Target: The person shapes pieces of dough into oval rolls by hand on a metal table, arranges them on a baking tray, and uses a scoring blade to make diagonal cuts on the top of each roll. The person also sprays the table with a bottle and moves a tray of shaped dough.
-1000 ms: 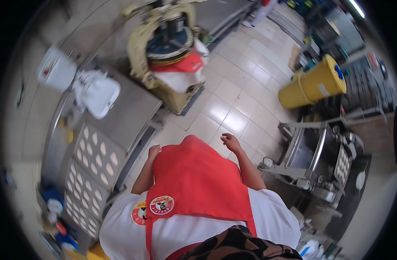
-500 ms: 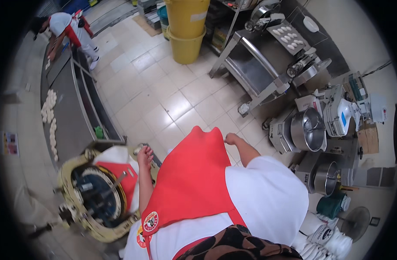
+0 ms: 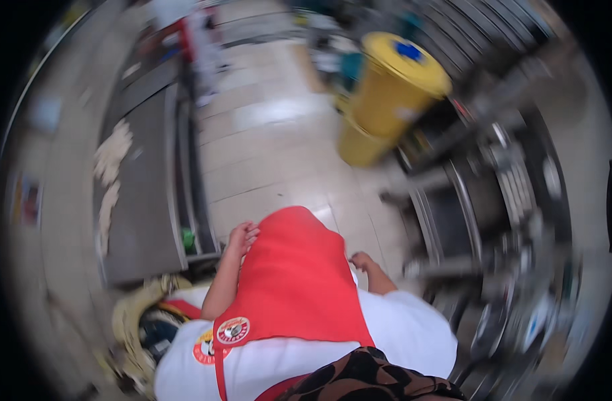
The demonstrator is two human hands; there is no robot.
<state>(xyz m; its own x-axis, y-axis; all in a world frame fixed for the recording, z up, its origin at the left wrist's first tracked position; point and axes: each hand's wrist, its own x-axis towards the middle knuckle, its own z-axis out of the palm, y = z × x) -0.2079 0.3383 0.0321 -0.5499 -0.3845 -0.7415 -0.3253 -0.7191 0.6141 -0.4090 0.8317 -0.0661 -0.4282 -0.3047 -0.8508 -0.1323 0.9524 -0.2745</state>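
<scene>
One half-open left hand (image 3: 242,238) at ten o'clock of red apron (image 3: 292,284); right hand (image 3: 362,260) at two o'clock, blurred, closure unclear.

This seems a bakery kitchen: pale dough (image 3: 112,157) lies on a long steel table (image 3: 149,207), and a red apron (image 3: 292,274) is worn.

- Long grey surface (image 3: 147,210), person's left: pale dough pieces (image 3: 112,155) bunched toward its far-left edge, trailing in a row nearer me. Blurred.
- Tiled floor (image 3: 252,154): stacked yellow bins (image 3: 381,90) standing on it.
</scene>
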